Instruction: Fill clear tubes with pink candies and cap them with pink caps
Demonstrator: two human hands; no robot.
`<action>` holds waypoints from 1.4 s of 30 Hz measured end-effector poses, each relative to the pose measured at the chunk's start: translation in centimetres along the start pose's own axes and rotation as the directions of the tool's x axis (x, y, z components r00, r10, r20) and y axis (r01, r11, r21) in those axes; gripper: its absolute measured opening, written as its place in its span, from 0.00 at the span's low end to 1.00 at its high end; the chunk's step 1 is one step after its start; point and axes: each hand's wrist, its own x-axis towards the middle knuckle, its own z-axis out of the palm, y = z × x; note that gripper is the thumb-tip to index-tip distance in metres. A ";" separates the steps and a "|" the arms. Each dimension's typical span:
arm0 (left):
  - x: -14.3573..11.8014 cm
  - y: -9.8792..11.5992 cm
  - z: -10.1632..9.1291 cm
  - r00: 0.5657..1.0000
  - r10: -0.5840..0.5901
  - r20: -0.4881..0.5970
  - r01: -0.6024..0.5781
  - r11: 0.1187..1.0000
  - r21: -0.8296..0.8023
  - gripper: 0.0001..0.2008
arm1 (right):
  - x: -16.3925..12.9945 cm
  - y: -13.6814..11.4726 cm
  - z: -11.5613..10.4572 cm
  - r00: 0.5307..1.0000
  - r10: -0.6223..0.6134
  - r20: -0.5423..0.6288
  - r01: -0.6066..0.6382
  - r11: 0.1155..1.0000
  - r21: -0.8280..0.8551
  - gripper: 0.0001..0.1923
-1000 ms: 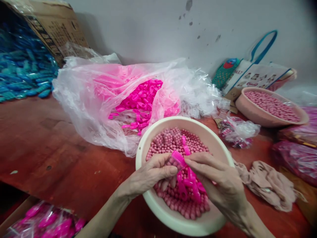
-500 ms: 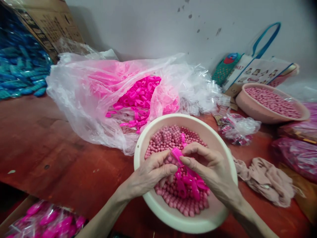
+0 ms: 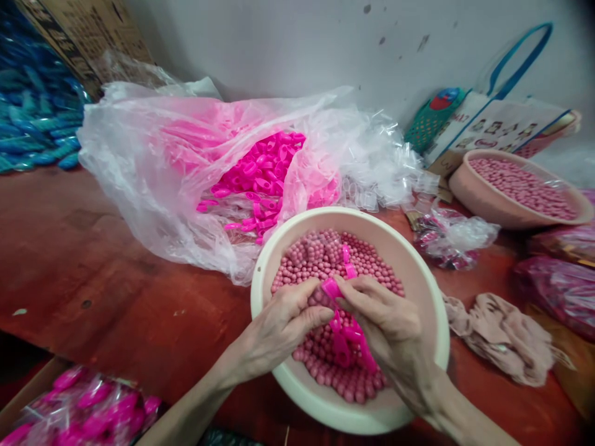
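Observation:
Over a cream bowl (image 3: pixel 258 291), my left hand (image 3: pixel 283 322) is closed round a small clear container with pink beads (image 3: pixel 318 298) in it. A bright pink plastic cap (image 3: pixel 331 287) sits at the container's right end. My right hand (image 3: pixel 388 316) pinches this cap between thumb and fingers, partly hiding it. Below both hands, several loose pink caps (image 3: pixel 341 347) lie on a mass of pink beads (image 3: pixel 356 387) in the bowl. Bead-filled clear containers (image 3: pixel 320 246) rest at the bowl's far side.
Behind the bowl, an opened plastic bag (image 3: pixel 139 186) spills pink caps (image 3: pixel 263 170). Clear empty containers (image 3: pixel 372 186) are heaped beside it. To the right are a second bowl (image 3: pixel 483 201) of beads and a crumpled cloth (image 3: pixel 511 344). Bagged pink pieces (image 3: pixel 97 409) sit lower left.
My right hand's fingers have drawn in closer on the pink cap and its knuckles have turned. The left hand keeps its hold on the container. The view has shifted slightly.

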 end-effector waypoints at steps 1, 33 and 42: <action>0.0 0.0 -0.1 1.000 -0.006 0.025 0.006 1.000 -0.018 0.11 | 0.3 -0.1 -0.2 1.000 0.024 0.003 -0.024 0.999 0.043 0.28; 0.0 -0.9 0.1 0.996 -0.083 0.016 0.082 0.909 -0.408 0.09 | 0.9 -1.6 -0.2 0.998 -0.015 0.058 0.031 0.957 -0.288 0.22; 0.3 -0.1 -0.1 0.994 0.007 -0.105 -0.051 0.902 -0.429 0.10 | 0.3 -1.3 2.1 0.995 0.011 0.096 0.036 0.882 -0.471 0.34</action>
